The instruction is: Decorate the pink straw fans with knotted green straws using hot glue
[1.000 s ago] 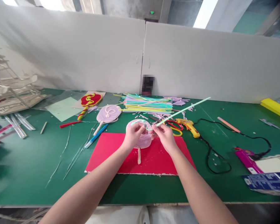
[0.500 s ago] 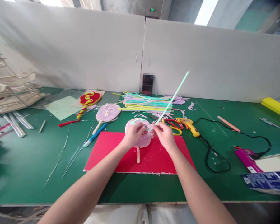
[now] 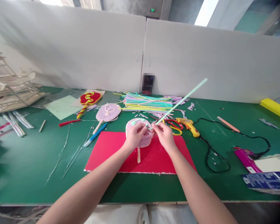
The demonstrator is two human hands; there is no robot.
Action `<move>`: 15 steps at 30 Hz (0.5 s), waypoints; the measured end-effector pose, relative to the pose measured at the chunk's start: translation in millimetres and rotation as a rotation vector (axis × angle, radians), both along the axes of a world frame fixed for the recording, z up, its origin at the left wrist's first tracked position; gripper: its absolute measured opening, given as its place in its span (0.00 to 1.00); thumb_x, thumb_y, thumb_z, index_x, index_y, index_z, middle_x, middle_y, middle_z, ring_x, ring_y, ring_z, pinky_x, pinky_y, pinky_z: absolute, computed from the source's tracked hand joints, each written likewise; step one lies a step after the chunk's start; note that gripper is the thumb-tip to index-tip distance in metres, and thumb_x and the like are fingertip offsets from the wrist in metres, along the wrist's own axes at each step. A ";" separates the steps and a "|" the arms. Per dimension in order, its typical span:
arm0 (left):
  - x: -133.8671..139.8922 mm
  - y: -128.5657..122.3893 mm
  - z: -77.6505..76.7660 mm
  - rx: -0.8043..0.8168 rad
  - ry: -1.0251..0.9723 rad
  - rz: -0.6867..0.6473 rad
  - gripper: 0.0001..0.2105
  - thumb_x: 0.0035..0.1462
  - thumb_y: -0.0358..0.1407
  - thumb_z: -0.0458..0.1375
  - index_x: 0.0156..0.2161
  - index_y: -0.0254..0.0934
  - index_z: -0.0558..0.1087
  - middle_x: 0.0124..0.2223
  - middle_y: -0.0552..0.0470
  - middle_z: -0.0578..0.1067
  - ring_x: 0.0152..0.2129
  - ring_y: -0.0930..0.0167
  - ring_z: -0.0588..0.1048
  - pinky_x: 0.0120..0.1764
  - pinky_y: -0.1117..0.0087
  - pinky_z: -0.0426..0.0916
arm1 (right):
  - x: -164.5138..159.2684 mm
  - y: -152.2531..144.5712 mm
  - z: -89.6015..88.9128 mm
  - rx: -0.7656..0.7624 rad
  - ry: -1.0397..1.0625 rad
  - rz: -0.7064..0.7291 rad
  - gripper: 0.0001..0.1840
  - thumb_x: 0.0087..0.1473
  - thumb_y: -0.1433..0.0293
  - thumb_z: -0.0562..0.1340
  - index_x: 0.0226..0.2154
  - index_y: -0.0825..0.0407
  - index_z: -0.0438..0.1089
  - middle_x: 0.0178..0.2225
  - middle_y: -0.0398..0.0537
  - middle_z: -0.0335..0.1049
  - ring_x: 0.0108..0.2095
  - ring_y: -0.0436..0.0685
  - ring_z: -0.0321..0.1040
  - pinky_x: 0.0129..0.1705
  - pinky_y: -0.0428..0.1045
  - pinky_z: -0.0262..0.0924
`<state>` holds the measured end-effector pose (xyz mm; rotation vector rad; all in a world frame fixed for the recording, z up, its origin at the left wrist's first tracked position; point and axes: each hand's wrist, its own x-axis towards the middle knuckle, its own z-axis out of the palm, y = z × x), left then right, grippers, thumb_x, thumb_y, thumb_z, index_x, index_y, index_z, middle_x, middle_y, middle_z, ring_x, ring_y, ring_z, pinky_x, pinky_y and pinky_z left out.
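Observation:
Between the fingertips of my right hand is a mint-green pipe cleaner, its long free end slanting up to the right. My left hand is closed in a pinch at the near end of the same pipe cleaner, close to my right fingers. Beneath both hands lies a round lilac fan with a cream handle pointing towards me. Small mint-green shapes show on its upper part; my fingers hide some of the face. The fan rests on a red board.
Behind the board lies a pile of coloured pipe cleaners. Scissors and a yellow glue gun with a black cord are at right. Another lilac fan, a red-and-yellow fan and a blue pen are at left.
The free end of the pipe cleaner has swung down and to the right. Both hands stay over the fan, nearly in the same place.

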<state>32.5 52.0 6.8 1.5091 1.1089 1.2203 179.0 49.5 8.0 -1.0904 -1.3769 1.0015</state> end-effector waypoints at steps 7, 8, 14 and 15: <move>1.0 -4.9 2.4 -0.033 0.009 0.080 0.10 0.52 0.39 0.55 0.27 0.35 0.72 0.24 0.53 0.74 0.23 0.72 0.71 0.30 0.73 0.64 | 0.2 -0.3 2.2 0.003 -0.035 0.012 0.16 0.48 0.54 0.61 0.23 0.51 0.66 0.19 0.42 0.69 0.17 0.51 0.65 0.23 0.47 0.62; 0.9 -5.0 2.6 -0.033 0.016 0.072 0.10 0.52 0.39 0.55 0.26 0.35 0.72 0.24 0.52 0.74 0.23 0.72 0.71 0.30 0.73 0.65 | 1.3 0.0 2.1 0.003 -0.043 0.019 0.16 0.48 0.54 0.61 0.23 0.51 0.66 0.19 0.42 0.69 0.18 0.51 0.65 0.23 0.47 0.62; 0.0 -6.5 5.0 -0.059 0.100 0.056 0.11 0.52 0.38 0.54 0.24 0.35 0.71 0.24 0.52 0.75 0.22 0.72 0.72 0.30 0.73 0.65 | 8.0 1.6 0.9 0.000 -0.101 0.060 0.16 0.49 0.55 0.60 0.24 0.50 0.67 0.18 0.41 0.67 0.18 0.51 0.65 0.24 0.47 0.61; -0.4 -6.6 5.2 -0.056 0.111 0.052 0.10 0.52 0.38 0.54 0.24 0.35 0.71 0.24 0.52 0.75 0.22 0.72 0.72 0.30 0.73 0.65 | 8.3 1.4 1.0 0.003 -0.112 0.054 0.16 0.49 0.55 0.60 0.24 0.50 0.67 0.18 0.41 0.67 0.17 0.51 0.65 0.23 0.47 0.61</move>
